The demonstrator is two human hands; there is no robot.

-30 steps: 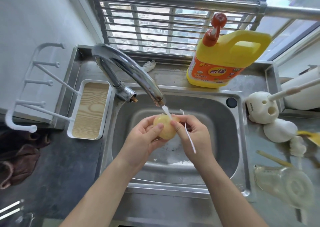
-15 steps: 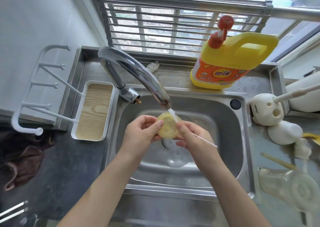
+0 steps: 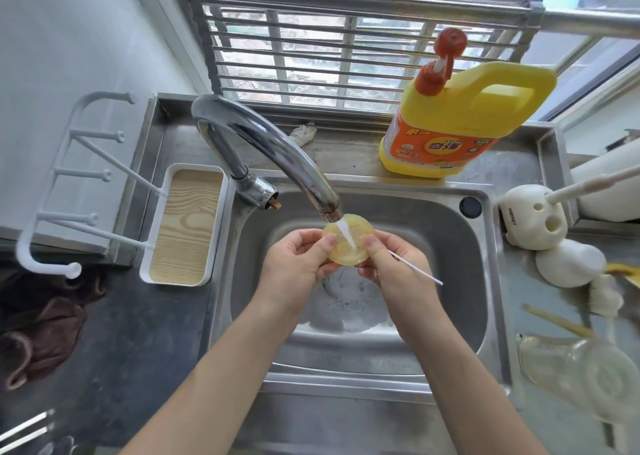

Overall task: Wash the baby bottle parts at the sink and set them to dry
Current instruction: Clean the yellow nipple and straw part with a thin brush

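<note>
Left hand (image 3: 297, 264), right hand (image 3: 393, 267) pinch yellow disc (image 3: 349, 245) at its 9 and 3 o'clock edges, right also grips stick (image 3: 417, 271), open sink (image 3: 457, 291) below.

head view, clock positions read from the middle of the sink (image 3: 460, 298)
- left hand (image 3: 294, 264) and right hand (image 3: 394, 267) over the basin, each pinching one edge of a translucent yellowish disc (image 3: 349, 250); thumbs on its upper face
- faucet (image 3: 270, 146) arches in from 10 o'clock; spout just above the disc, thin water stream (image 3: 347, 235) hitting the disc's face
- right hand also holds a thin white stick (image 3: 415, 270), free end pointing to 4 o'clock
- yellow detergent jug (image 3: 460, 125) upright at 1 o'clock on the back ledge
- white peg rack (image 3: 86, 177) with wood-grain tray (image 3: 187, 226) at 9 o'clock
- white brush holder (image 3: 530, 215) at 3 o'clock; clear bottle (image 3: 581, 368) lying on its side at 4 o'clock
- brown cloth (image 3: 41, 333) at 8 o'clock
</note>
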